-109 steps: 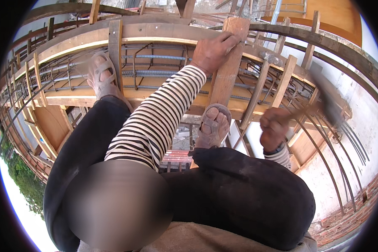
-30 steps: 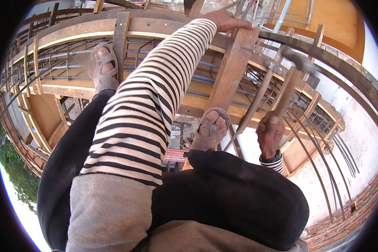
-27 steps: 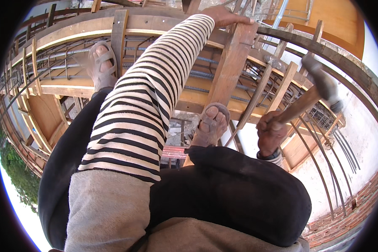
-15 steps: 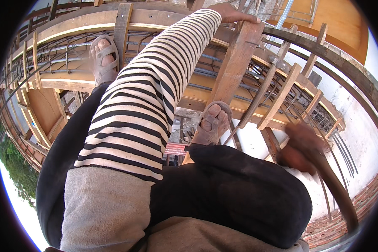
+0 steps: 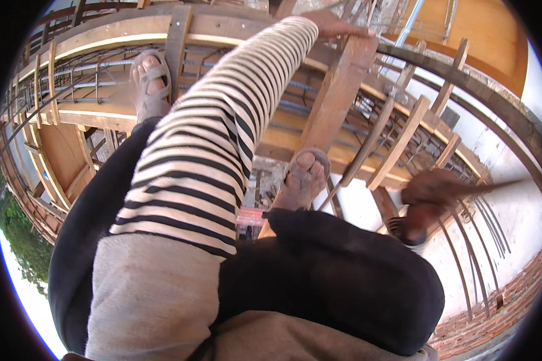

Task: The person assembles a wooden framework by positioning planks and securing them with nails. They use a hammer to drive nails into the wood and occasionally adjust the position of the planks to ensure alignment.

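Note:
My left hand [image 5: 337,26] reaches far forward and rests over the top end of a reddish-brown wooden plank [image 5: 337,90], its fingers bent against the edge. The plank lies across the wooden formwork [image 5: 120,117], close to my sandalled foot [image 5: 304,177]. At the right, beside my bent knee, my right hand [image 5: 427,201] is closed around the brown handle of a long tool [image 5: 494,187]. The handle points to the right and is smeared by motion. Its far end is too blurred to make out.
Steel reinforcing bars [image 5: 96,65] run inside the formwork. Upright wooden battens [image 5: 400,141] stand at its right side. A curved-looking dark rail [image 5: 464,78] crosses the upper right. Below are a white wall [image 5: 367,201] and brickwork [image 5: 494,319]. My other foot [image 5: 152,81] stands on the formwork.
My right hand has turned the tool, so its handle has swung from pointing downward to pointing right. My left hand has stayed on the plank.

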Available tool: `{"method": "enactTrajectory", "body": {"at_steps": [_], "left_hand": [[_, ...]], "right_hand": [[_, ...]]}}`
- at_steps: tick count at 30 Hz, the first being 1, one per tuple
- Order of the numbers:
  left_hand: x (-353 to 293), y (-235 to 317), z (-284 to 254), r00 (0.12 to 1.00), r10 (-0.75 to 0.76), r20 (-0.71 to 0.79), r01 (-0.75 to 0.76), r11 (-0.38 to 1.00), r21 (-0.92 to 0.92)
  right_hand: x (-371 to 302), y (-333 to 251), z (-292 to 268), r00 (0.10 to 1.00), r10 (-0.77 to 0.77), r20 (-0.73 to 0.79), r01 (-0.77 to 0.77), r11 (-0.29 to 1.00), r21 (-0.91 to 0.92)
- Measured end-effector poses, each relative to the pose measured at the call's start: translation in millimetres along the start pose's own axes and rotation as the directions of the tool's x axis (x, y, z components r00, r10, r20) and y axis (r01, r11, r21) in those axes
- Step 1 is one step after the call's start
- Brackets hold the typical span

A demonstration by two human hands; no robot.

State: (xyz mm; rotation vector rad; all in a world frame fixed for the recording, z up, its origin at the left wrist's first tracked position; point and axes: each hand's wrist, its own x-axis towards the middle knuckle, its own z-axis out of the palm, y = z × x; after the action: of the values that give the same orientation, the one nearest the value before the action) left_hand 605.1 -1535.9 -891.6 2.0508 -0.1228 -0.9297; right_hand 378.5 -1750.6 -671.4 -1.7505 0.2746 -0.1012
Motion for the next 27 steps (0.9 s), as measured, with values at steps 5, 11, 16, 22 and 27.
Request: {"method": "enactTrajectory", "body": {"at_steps": [5, 11, 16, 22, 27], "left_hand": [[4.8, 3.2, -12.5, 0.994, -0.001, 0.107, -0.015, 0.989, 0.148], [11.6, -8.0, 7.0, 0.996, -0.024, 0.08, 0.015, 0.993, 0.116], [15.8, -7.8, 12.2, 1.0, -0.016, -0.004, 0.016, 1.0, 0.016], [-17.4, 8.9, -3.5, 1.0, -0.029, 0.005, 0.029, 0.997, -0.076], [19.0, -11.6, 19.8, 0.998, 0.048, -0.037, -0.048, 0.999, -0.009]], "right_hand": [[6.1, -3.9, -32.3, 0.937, -0.299, 0.179, 0.254, 0.938, 0.238], [-18.0, 33.5, 29.2, 0.986, 0.155, 0.056, -0.161, 0.98, 0.117], [-40.7, 108.4, 2.2, 0.965, -0.037, 0.26, 0.179, 0.816, -0.55], [-19.9, 43.6, 18.9, 0.988, 0.15, -0.035, -0.14, 0.97, 0.197], [-32.0, 109.4, -15.1, 0.965, -0.035, 0.259, 0.09, 0.975, -0.205]]}}
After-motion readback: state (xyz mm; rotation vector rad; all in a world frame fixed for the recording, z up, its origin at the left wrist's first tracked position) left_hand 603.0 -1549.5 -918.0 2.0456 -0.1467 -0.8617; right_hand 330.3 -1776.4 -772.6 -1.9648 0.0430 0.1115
